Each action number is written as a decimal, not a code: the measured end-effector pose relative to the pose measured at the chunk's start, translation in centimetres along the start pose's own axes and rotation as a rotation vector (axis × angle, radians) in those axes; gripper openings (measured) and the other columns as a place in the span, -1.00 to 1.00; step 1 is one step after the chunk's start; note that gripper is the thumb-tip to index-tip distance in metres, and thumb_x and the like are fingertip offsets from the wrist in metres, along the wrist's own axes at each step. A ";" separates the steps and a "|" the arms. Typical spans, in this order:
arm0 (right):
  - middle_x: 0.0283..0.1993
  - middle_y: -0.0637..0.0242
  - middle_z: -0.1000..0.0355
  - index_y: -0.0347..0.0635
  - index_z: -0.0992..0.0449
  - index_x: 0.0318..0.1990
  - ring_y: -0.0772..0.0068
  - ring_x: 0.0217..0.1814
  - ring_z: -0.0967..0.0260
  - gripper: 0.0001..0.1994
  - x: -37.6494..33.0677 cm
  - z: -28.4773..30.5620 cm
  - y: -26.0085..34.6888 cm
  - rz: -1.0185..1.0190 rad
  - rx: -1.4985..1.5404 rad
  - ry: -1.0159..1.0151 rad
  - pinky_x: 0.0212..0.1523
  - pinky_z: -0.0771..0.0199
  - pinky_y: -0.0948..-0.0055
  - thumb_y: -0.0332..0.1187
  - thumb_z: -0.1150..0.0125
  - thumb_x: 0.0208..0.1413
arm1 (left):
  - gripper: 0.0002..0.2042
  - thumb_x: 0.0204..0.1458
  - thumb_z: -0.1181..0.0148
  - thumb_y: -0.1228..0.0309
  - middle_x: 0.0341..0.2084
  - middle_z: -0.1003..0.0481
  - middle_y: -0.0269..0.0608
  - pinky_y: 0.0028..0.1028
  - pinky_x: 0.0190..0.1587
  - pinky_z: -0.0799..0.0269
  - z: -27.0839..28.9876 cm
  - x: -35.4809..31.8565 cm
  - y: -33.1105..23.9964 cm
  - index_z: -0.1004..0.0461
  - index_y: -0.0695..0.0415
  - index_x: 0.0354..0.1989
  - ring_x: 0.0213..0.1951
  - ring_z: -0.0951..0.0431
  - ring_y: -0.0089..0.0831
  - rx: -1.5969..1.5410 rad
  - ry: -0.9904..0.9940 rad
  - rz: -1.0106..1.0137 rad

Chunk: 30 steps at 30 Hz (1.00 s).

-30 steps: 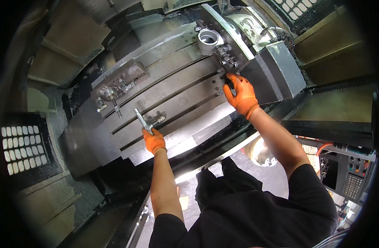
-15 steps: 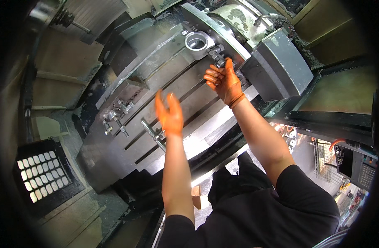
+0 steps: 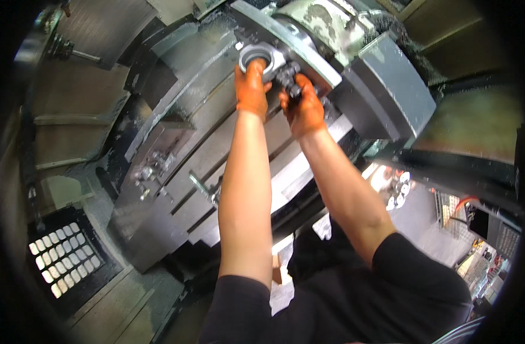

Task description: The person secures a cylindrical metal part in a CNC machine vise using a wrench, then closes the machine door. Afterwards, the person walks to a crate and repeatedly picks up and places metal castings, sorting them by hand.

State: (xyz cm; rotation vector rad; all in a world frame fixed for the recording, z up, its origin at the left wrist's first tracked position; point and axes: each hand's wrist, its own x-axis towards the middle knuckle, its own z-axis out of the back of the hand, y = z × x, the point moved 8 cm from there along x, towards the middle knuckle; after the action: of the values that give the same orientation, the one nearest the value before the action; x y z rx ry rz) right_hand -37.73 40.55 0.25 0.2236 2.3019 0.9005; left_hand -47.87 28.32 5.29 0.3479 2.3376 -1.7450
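Both hands have come up off the slotted machine table since the earlier frames and now sit together at the far end. Left hand [image 3: 251, 86], orange-gloved, has its fingertips on the rim of the round metal ring part [image 3: 256, 54]; whether it pinches the rim or just rests there, cannot tell. Right hand [image 3: 303, 109], also gloved, is closed around the dark clamp block [image 3: 289, 75] just beside the ring, to its right. Ring lies straight ahead of the hands, bore facing the camera, touching the left fingertips, so the left hand is nearer. Ring and clamp are mounted at the top of the slotted machine table [image 3: 199, 143], whose T-slots run diagonally from lower left to upper right. Lower down on it, well apart from the hands, lies a wrench [image 3: 200, 186], and near that a small clamp fixture [image 3: 150, 172]. Right of the clamp, the grey machine housing [image 3: 388, 86]. Far left, a tray of pale parts [image 3: 65, 258] on the floor. Control panel [image 3: 486, 223] at right edge.
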 end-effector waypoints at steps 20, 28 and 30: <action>-0.11 0.13 -0.59 -0.16 -0.54 0.16 0.15 -0.18 -0.62 -0.55 1.7 0.1 -0.3 -0.213 0.169 0.135 -0.13 -0.63 0.24 0.01 -0.16 0.39 | -0.75 0.16 -0.31 0.46 -0.03 -0.66 -0.16 -0.39 0.05 -0.59 -0.8 10.1 -0.8 -0.67 0.31 -0.04 -0.02 -0.67 -0.37 -0.357 0.334 0.145; -0.03 0.13 -0.59 -0.04 -0.50 0.26 0.21 -0.14 -0.62 -0.50 1.8 -1.0 -0.4 -0.168 0.072 0.206 -0.15 -0.62 0.31 0.09 -0.16 0.38 | -0.45 0.36 -0.06 0.05 0.16 -0.48 0.04 -0.21 0.25 -0.39 7.0 2.8 -1.4 -0.38 0.23 0.33 0.20 -0.47 -0.13 0.653 0.011 -0.293; -0.05 0.15 -0.58 -0.04 -0.49 0.25 0.25 -0.15 -0.61 -0.46 2.9 1.7 1.1 -0.240 -0.025 0.174 -0.18 -0.61 0.34 0.14 -0.17 0.36 | -0.36 0.29 -0.15 -0.04 0.21 -0.49 0.23 -0.10 0.27 -0.38 9.7 -4.3 1.9 -0.42 0.31 0.28 0.23 -0.48 0.12 0.660 -0.233 -0.074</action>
State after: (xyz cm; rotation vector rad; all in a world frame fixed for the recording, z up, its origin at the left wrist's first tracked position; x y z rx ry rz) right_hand -38.98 43.41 -1.46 -0.1452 2.4097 0.8528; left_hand -43.02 19.25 2.11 0.1380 1.5854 -2.4097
